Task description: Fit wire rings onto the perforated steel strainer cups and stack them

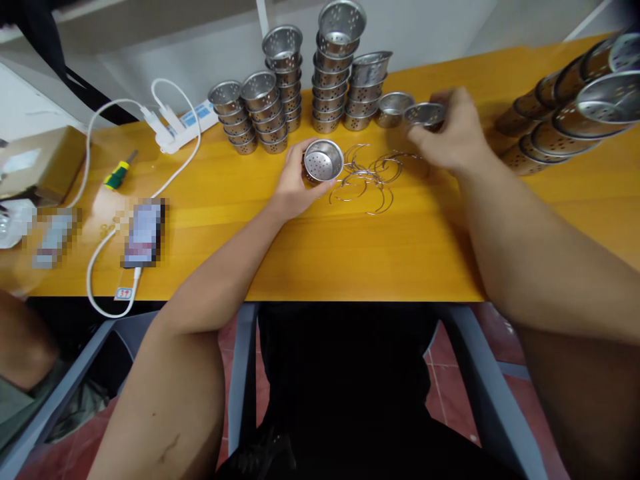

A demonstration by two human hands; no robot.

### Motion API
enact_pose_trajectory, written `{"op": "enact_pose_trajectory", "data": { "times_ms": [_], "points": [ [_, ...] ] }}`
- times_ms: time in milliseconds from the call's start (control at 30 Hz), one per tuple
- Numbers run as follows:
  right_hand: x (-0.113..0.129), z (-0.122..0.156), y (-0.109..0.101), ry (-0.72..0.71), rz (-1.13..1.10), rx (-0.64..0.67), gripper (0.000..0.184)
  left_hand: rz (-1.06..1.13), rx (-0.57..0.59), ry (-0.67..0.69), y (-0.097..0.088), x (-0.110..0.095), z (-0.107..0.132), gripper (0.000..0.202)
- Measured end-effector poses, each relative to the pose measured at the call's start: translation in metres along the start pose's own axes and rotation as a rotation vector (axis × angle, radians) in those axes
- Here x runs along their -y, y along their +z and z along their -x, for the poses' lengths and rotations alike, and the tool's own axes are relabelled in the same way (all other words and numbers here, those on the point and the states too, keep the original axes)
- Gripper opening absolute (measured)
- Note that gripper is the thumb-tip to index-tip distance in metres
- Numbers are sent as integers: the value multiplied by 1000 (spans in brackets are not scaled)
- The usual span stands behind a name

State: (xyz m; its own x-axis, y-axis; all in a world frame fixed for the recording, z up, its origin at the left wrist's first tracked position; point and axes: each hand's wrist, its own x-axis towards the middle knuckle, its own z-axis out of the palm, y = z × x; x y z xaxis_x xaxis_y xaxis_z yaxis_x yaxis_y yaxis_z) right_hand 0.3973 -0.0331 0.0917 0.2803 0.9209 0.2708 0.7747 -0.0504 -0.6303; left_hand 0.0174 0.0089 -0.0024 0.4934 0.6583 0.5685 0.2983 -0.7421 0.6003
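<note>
My left hand is wrapped round a small perforated metal cup, its mouth facing up. Farther right, my right hand grips another perforated metal cup by its side, thumb in front. Close beside that one a single metal cup stands on the table. Between my hands lies a loose tangle of thin curved wire pieces. Behind them rise stacks of the same cups, and one stack has a tilted cup on top.
Tall cup stacks stand at the right of the yellow table. On the left are a power strip with white cables, a phone, a green-yellow screwdriver and a cardboard box. Part of another person shows at lower left.
</note>
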Motion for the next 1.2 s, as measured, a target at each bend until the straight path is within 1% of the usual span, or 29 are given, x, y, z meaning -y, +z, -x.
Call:
{"op": "enact_pose_trajectory", "data": {
  "times_ms": [67,100,200,367,467,500,533,600,633,667,767,800,833,900,1000,1100,1200],
  "points": [
    [0,-1,-3,136,94,7,84,13,-1,-2,0,1,0,111],
    [2,1,-4,179,128,-7,88,20,2,-5,0,2,0,112],
    [9,6,-6,201,152,-23,95,38,22,-19,-1,1,0,115],
    [1,5,-3,223,92,30,106,69,33,-28,-2,-4,-2,118],
    [2,8,-9,199,129,61,111,60,56,-32,-3,-9,-3,116],
    [5,11,-12,154,151,42,107,59,62,-30,-4,-10,-3,115],
    [10,14,-16,84,167,4,99,61,65,-28,-4,-11,-3,115],
    [21,22,-24,-98,157,-53,74,69,69,-23,-5,-11,-3,115],
    [26,27,-26,-189,132,-26,63,74,67,-24,-5,-11,-3,115],
    [32,31,-26,-274,114,50,55,80,63,-28,-5,-10,-3,116],
    [43,41,-18,-507,159,396,37,103,33,-45,-5,-9,-4,115],
    [45,43,-13,-564,197,481,34,108,25,-46,-4,-9,-4,114],
    [46,44,-7,-598,227,530,31,112,19,-43,-4,-9,-4,113],
    [47,46,3,-588,235,553,24,120,11,-29,-3,-9,-4,110],
    [49,48,9,-517,236,525,16,127,2,-3,-2,-7,-4,106],
    [55,51,8,-482,296,512,11,120,10,24,-2,-4,-4,106],
    [61,55,4,-477,280,494,13,122,16,39,-1,-2,-4,104]
  ]
}}
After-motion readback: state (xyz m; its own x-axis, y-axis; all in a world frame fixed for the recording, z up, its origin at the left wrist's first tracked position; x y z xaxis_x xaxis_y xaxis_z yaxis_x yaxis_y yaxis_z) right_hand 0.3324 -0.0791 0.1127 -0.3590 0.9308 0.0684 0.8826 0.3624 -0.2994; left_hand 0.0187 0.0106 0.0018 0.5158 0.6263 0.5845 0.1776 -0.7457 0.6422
